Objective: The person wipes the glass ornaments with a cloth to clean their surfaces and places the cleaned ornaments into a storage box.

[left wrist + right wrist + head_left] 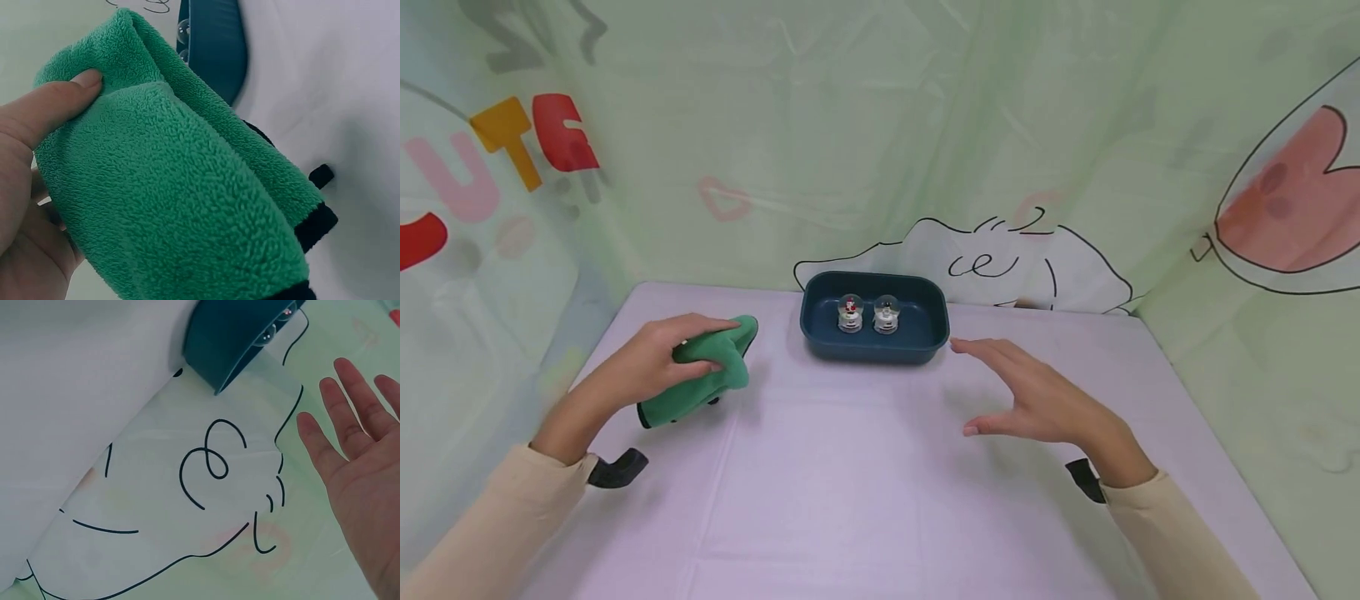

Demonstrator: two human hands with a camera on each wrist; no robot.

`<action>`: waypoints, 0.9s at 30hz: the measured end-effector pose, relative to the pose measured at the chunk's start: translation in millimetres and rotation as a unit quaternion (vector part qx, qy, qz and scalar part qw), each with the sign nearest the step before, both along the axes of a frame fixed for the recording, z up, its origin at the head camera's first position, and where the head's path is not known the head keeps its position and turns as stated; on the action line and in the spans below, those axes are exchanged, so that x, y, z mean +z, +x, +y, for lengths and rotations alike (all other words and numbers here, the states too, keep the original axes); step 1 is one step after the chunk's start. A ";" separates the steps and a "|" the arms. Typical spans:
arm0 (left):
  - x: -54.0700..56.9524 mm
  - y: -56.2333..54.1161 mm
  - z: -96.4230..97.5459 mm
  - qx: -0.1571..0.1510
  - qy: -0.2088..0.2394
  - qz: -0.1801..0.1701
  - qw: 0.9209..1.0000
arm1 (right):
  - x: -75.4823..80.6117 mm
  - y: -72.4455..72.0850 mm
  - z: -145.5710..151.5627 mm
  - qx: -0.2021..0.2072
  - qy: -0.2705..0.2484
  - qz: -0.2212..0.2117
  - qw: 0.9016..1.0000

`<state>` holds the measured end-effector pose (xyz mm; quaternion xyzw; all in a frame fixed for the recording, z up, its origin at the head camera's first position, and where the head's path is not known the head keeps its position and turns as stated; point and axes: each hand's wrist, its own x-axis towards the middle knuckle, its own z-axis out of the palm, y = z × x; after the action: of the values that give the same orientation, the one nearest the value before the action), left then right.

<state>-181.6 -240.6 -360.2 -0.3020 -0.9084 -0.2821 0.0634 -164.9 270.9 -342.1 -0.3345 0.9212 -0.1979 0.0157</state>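
My left hand (658, 358) grips a folded green towel (707, 367) with dark edging, at the left of the table. In the left wrist view the thumb presses on the fuzzy green cloth (169, 181), and the other fingers are mostly behind it. My right hand (1037, 396) is held near the right end of a dark blue tub (872, 352), fingers extended and thumb apart, with nothing in it. Two small snow globes, one with a red figure (850, 313) and one with a dark-and-white figure (886, 314), stand side by side inside the tub.
A pale lilac cloth covers the table (827, 483). Behind it and at both sides hangs a light green curtain (865, 150) printed with letters, hearts and line drawings. Black straps (617, 469) show at both wrists.
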 end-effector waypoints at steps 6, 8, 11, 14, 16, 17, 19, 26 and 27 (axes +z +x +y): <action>-10.7 -5.7 1.7 -0.006 -0.038 -0.052 0.998 | -5.1 1.8 4.2 0.005 -0.009 -0.006 1.000; -12.3 -6.8 2.3 -0.010 -0.063 -0.060 0.996 | -6.1 2.3 5.2 0.005 -0.009 -0.007 1.000; -13.8 -7.1 2.2 -0.017 -0.099 -0.065 0.993 | -6.4 3.1 6.2 0.005 -0.009 -0.005 1.000; -14.9 -6.7 0.9 -0.028 -0.136 -0.065 0.988 | -6.9 3.1 6.6 0.007 -0.007 -0.002 1.000; -16.4 -6.0 0.0 -0.036 -0.151 -0.069 0.985 | -6.9 3.0 6.5 0.008 -0.007 0.000 1.000; -17.5 -5.4 -0.2 -0.039 -0.156 -0.073 0.984 | -6.9 3.0 6.5 0.008 -0.007 0.000 1.000; -19.7 -4.2 -0.2 -0.043 -0.152 -0.087 0.984 | -6.8 3.0 6.4 0.009 -0.006 -0.001 1.000; -26.1 -0.9 -0.1 -0.045 -0.088 -0.136 0.986 | -6.9 0.9 5.3 0.011 -0.006 -0.005 1.000; -26.7 -0.7 -0.2 -0.045 -0.083 -0.139 0.986 | -7.4 0.4 5.1 0.012 -0.007 -0.005 1.000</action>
<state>-182.3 -240.8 -386.9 -0.3043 -0.9142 -0.2478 -0.1014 -164.5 276.0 -349.4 -0.3449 0.9157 -0.2055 0.0204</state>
